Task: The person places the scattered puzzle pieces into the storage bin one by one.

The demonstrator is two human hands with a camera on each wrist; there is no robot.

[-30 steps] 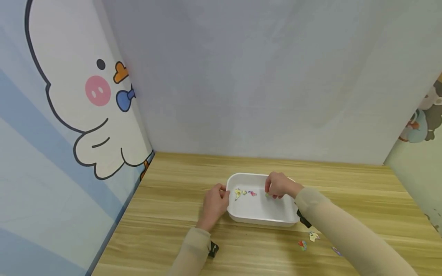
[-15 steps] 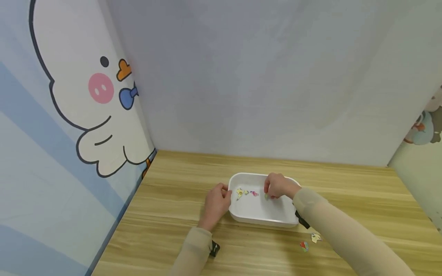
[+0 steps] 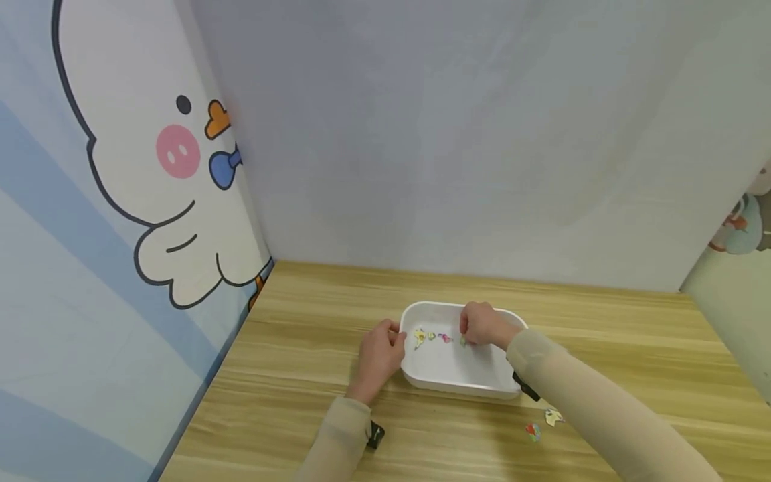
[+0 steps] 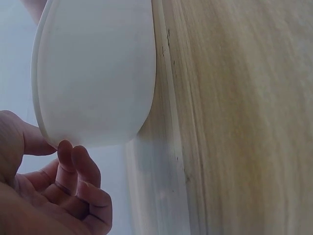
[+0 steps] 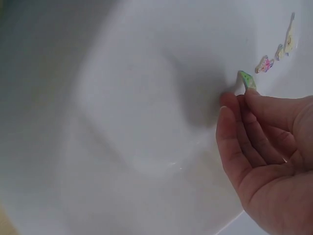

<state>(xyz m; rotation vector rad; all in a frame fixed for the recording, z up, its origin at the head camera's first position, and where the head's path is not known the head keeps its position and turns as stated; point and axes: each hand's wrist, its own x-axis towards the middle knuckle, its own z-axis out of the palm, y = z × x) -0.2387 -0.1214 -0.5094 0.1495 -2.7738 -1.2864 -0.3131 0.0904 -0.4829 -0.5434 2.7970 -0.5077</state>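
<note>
- Filling the upper part of the head view, a plain grey sheet hangs behind everything; a large cartoon bird decorates the wall on the left.
- Below it, the wood-grained table carries the work.
- On the table sits a white tray with rounded corners, its longer sides running left to right.
- Two beige sleeves reach in from the near edge, a black band at each wrist.
- The left hand is at the tray's left end, thumb and fingertips pinching the rim.
- The right hand reaches inside the tray, its fingers drawn close together, pinching a green piece between thumb and fingertips.
- In the tray, a row of flat pieces runs left to right: a yellow piece, a tiny yellowish piece, then a pink piece.
- The green piece is at the row's right end, just beside the pink one and apart from it. It lies to the left of the right hand, by far the nearer; the other three are between it and the left hand. Its long axis appears to run front to back.
- Outside the tray, near its right front corner, lie a pale yellow piece and a red piece.
</note>
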